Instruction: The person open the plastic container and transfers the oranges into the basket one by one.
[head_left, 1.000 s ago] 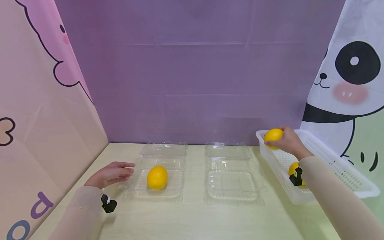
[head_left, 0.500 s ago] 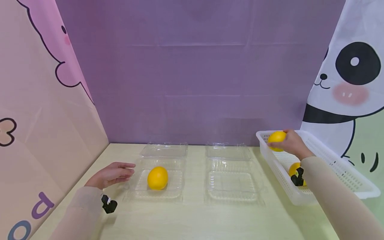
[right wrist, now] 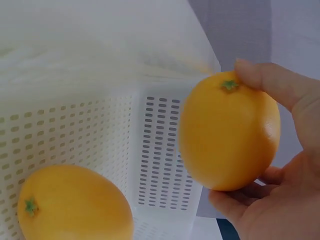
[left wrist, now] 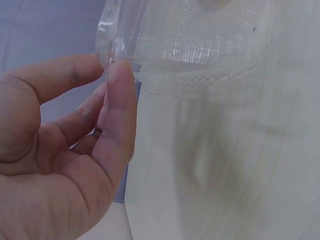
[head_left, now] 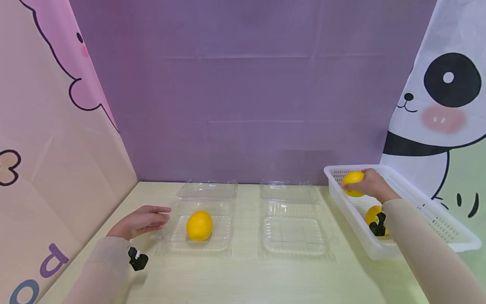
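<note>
Over the far end of the white perforated basket (head_left: 429, 198), my right hand (head_left: 373, 185) grips an orange (head_left: 352, 178). The right wrist view shows this orange (right wrist: 227, 135) between thumb and fingers, its green stem mark upward. Another orange (right wrist: 75, 205) lies on the basket floor, partly behind the wrist camera in the head view. My left hand (head_left: 142, 220) has its fingers extended at the left edge of a clear plastic clamshell box (head_left: 222, 242); in the left wrist view its fingertips are right at the box's edge (left wrist: 117, 37). One orange (head_left: 199, 226) sits inside that box.
A second clear clamshell box (head_left: 292, 236) stands to the right of the first, its lid (head_left: 288, 192) laid back. Both are on a pale wooden table (head_left: 243, 278). A purple backdrop (head_left: 243, 93) rises behind, with printed cloth panels at either side.
My right hand has moved slightly right and down with the orange, lower into the basket's far end. The left hand and the boxes stay where they were.
</note>
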Demonstrator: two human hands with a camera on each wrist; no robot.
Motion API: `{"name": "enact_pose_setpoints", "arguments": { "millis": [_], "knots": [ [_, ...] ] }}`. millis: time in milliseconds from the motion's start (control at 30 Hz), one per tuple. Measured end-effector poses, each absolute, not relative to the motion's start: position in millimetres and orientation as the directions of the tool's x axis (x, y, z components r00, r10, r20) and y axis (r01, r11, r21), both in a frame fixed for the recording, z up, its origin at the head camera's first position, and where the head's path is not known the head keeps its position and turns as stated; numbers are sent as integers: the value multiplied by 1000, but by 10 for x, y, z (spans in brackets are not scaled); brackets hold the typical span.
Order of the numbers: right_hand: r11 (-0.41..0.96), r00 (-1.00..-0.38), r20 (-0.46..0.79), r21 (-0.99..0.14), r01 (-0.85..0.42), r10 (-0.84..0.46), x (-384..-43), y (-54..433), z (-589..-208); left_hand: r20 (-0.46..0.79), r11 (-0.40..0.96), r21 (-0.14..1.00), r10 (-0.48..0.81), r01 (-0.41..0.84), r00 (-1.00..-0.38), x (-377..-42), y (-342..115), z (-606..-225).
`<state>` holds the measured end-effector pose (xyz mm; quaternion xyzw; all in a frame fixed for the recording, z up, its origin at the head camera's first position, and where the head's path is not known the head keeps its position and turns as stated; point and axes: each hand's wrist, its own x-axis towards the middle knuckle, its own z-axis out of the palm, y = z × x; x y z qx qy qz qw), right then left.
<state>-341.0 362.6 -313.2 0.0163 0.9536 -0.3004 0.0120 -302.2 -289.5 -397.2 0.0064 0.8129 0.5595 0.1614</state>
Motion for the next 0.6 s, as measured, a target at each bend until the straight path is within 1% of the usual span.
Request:
{"name": "enact_pose_setpoints", "arguments": {
  "millis": [300,433,600],
  "knots": [
    [806,-987,-159,-587,73,-27,-3410,3688,-3136,-255,365,916,200,-170,-946,-3012,-2896,-3961],
    [810,-986,-161,-583,66,-35,-3411,3654,-3128,-255,365,916,204,-168,-945,-3009,-2898,-3959],
    [817,-989,-133,-576,28,-60,-3393,3600,-3105,-255,357,919,212,-168,-943,-3008,-2905,-3960]
  ]
}}
